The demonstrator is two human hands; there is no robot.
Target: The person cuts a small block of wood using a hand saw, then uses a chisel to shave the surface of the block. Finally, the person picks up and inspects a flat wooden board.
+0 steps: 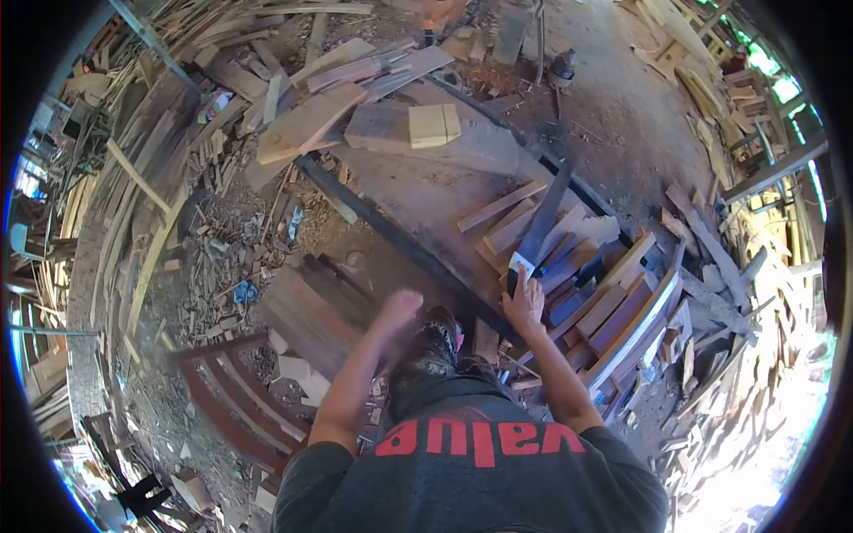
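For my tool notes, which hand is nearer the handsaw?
Right. The right hand holds the handsaw at its near end; the left hand, motion-blurred, is apart from it, off to the left.

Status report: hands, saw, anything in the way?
Right hand on saw handle. Left hand blurred, grip unclear. Blade angled forward. Wood pieces crowd around it.
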